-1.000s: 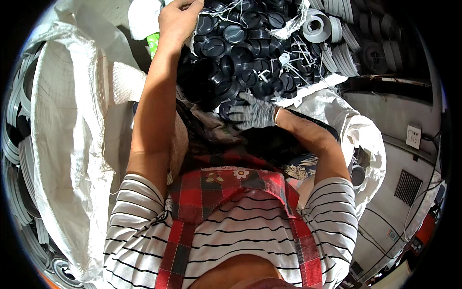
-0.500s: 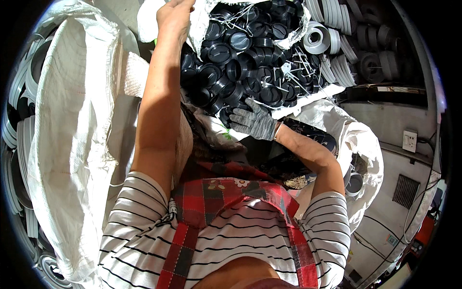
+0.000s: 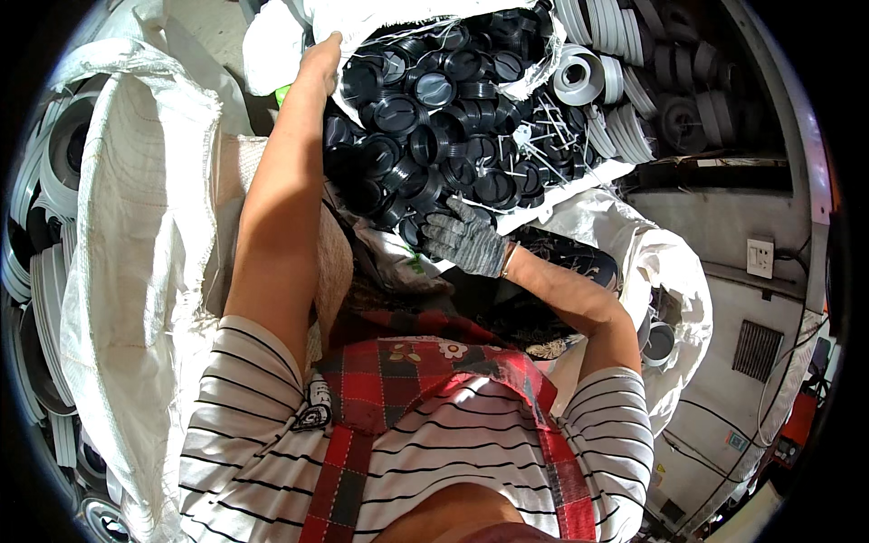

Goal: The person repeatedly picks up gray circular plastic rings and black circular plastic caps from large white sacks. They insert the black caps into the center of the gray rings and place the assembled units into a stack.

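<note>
A white woven sack (image 3: 362, 20) lies with its mouth spread, full of round black plastic caps (image 3: 434, 89). Thin white plastic sticks (image 3: 549, 136) are scattered among the caps on the right side. My left hand (image 3: 320, 65), bare, reaches far forward and is closed on the sack's rim at its left; the fingertips are partly hidden. In a grey knit glove, my right hand (image 3: 465, 237) lies on the caps at the near edge, fingers stretched and slightly apart, palm down. Whatever is under that palm is hidden.
A tall white sack (image 3: 136, 271) stands on the left, beside stacked pale rings (image 3: 50, 308). More white rings (image 3: 579, 74) are piled at the far right. Another white sack (image 3: 674, 271) sits near my right elbow, before a wall with a socket (image 3: 760, 258).
My left hand has come closer and a little left, drawing the sack's rim with it. My right hand stays on the caps at the near edge, having shifted only slightly.
</note>
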Available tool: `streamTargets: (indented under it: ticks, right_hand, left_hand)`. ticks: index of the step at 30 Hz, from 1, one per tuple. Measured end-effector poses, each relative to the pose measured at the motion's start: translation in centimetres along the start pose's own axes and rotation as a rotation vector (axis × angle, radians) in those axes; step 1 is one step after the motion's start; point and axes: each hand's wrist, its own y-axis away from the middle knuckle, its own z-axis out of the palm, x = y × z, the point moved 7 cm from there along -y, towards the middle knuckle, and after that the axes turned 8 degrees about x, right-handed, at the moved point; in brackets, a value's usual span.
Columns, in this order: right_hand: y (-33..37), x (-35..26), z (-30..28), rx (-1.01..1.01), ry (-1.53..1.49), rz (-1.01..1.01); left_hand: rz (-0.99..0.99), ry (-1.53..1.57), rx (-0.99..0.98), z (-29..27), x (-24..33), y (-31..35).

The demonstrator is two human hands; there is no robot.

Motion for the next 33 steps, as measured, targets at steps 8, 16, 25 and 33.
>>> streamTargets:
  ticks: [8,16,25,33]
  right_hand:
    - [-2.0,0.2,-2.9,0.083,-0.049,0.056]
    - [-2.4,9.8,-10.9,0.203,0.158,0.472]
    - [-11.2,21.2,-8.0,0.113,0.169,0.667]
    - [-16.7,28.6,-3.5,-0.238,-0.017,1.192]
  left_hand:
    - [-0.010,-0.130,-0.154,0.1,0.5,-0.6]
    - [-0.002,-0.114,-0.155,-0.1,0.7,-0.1]
    - [0.136,-0.141,-0.001,0.1,2.4,1.1]
    - [-0.008,-0.290,-0.222,0.5,1.7,1.6]
